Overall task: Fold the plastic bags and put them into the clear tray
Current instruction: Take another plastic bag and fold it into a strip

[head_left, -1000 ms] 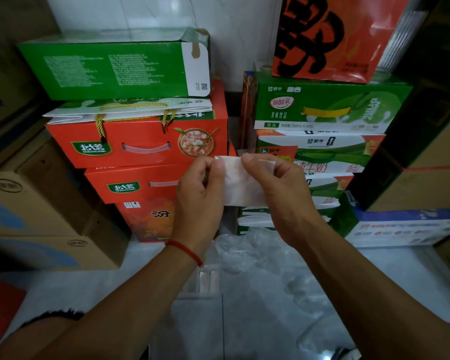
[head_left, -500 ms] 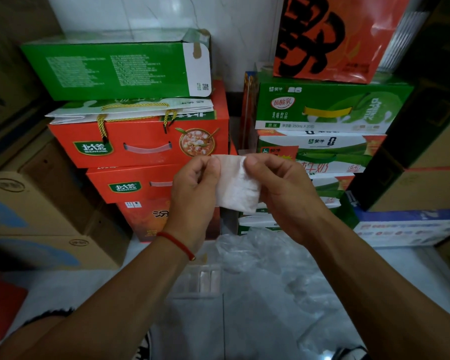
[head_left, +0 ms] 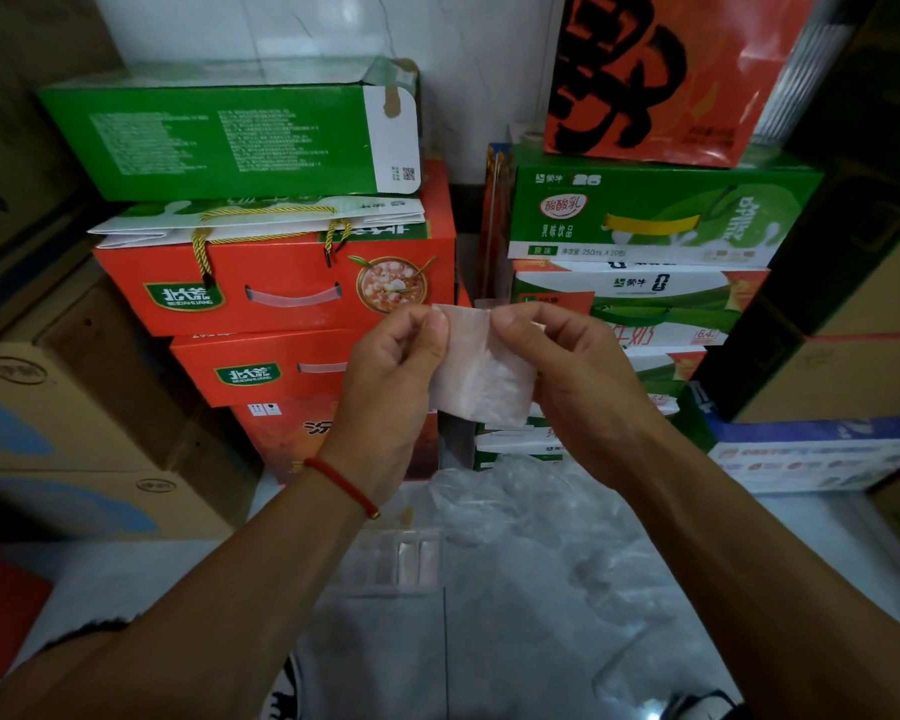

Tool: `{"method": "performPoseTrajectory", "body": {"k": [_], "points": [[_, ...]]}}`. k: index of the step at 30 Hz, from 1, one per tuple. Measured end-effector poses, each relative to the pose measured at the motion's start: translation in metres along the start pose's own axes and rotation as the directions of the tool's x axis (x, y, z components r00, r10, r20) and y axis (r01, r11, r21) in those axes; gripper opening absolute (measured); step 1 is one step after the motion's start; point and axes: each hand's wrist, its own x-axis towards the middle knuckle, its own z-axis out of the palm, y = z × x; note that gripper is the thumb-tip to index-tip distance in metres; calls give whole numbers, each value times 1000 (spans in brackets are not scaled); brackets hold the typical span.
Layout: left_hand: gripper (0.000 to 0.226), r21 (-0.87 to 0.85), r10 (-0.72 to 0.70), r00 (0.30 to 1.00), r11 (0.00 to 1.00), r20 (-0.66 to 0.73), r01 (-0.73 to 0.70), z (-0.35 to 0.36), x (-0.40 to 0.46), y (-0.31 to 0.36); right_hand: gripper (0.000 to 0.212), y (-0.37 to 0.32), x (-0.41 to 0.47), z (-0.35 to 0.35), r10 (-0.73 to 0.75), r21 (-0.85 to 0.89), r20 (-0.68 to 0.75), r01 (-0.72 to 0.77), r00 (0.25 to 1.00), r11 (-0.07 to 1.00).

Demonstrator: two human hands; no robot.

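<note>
A small folded plastic bag point(head_left: 481, 376), whitish and translucent, hangs in the air at chest height between both hands. My left hand point(head_left: 385, 387) pinches its upper left edge with thumb and fingers. My right hand point(head_left: 572, 376) pinches the upper right edge. Below them, on the pale floor, lies a heap of crumpled clear plastic bags point(head_left: 531, 511). The clear tray point(head_left: 401, 563) sits on the floor just under my left wrist, with what look like folded bags inside; my forearm hides part of it.
Stacked orange gift boxes point(head_left: 281, 288) and a green carton point(head_left: 230, 137) stand at the back left. Green milk cartons point(head_left: 645, 215) and an orange paper bag point(head_left: 661, 70) are at the back right. Brown cardboard boxes point(head_left: 63, 423) line the left side.
The bag has been folded narrower between my hands, and both hands have drawn closer together. The view has shifted slightly.
</note>
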Motion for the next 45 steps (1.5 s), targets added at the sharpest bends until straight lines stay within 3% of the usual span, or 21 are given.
{"method": "performPoseTrajectory", "body": {"k": [10,17,21,27,32,39,45], "points": [[24,2,-62,998,998,9,62,2,-2,-4,20,3,-2,0,-49,-39,69,52,996,998],[23,-72,-119,993,990,-3,119,3,-1,2,30,-4,-3,-4,-17,-21,42,18,999,1000],[23,-86,-88,996,992,14,89,3,-1,4,11,-4,-4,-9,-40,-74,-60,36,997,997],[24,9,-7,983,1000,183,5,1,-4,9,8,-10,-9,-6,-157,-151,-45,149,987,977],[21,75,59,952,994,300,-85,-1,-6,14,19,-16,-16,-1,-258,-210,-15,249,966,945],[16,19,53,944,998,326,-62,-2,-8,13,27,-15,-16,-2,-295,-314,10,283,955,906],[12,-80,1,962,997,272,21,-2,-7,10,18,-18,-18,0,-248,-318,64,255,967,913]]}}
